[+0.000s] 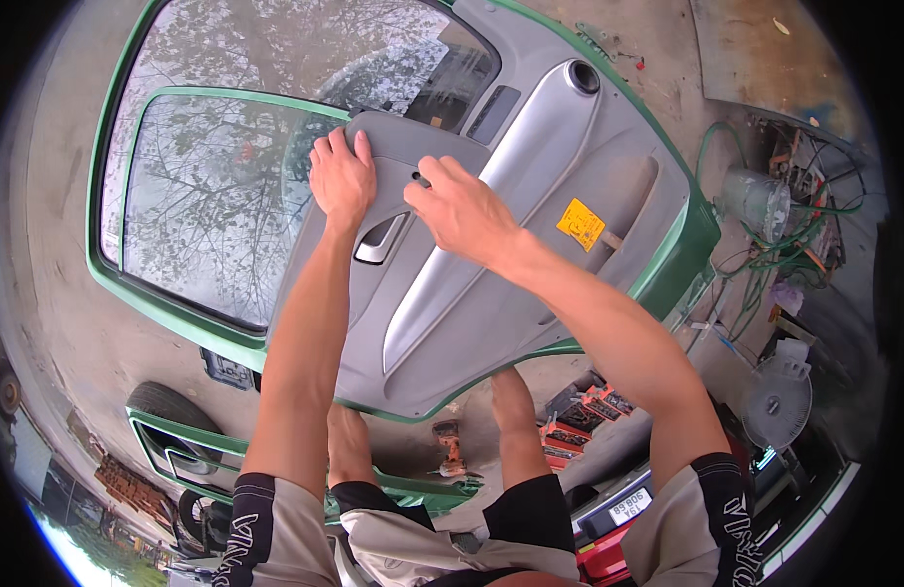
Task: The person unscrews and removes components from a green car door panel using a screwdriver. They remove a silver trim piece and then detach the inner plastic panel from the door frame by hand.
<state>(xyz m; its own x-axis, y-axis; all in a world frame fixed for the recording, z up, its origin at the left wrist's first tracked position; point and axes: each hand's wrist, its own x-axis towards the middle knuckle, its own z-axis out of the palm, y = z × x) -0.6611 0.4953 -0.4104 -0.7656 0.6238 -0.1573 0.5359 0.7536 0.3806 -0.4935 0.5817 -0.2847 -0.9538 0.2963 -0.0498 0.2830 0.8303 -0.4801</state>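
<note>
Our left hand point(342, 184) rests spread on the grey door panel point(476, 318), fitted in the green door point(682, 262) before us; our right curls by a small hole point(416, 176), and we cannot tell whether it grips anything. The panel looks light, stiff and smooth, likely best held by its rim.

Wears a light beige, short-sleeved cloth shirt point(413, 550), creased at the front. Has a black vertical panel point(253, 514) with white outlined lettering on the beige left sleeve point(293, 536), and a matching black lettered panel point(728, 514) on the beige right sleeve point(679, 520). Shows pale stitching lines across the black near the left hem. Bears a small mark low on the front, too faint to read. Dressed below in plain black fabric shorts point(532, 519), cut above the knee. Bare-handed, with uncovered forearms and knees.
</note>
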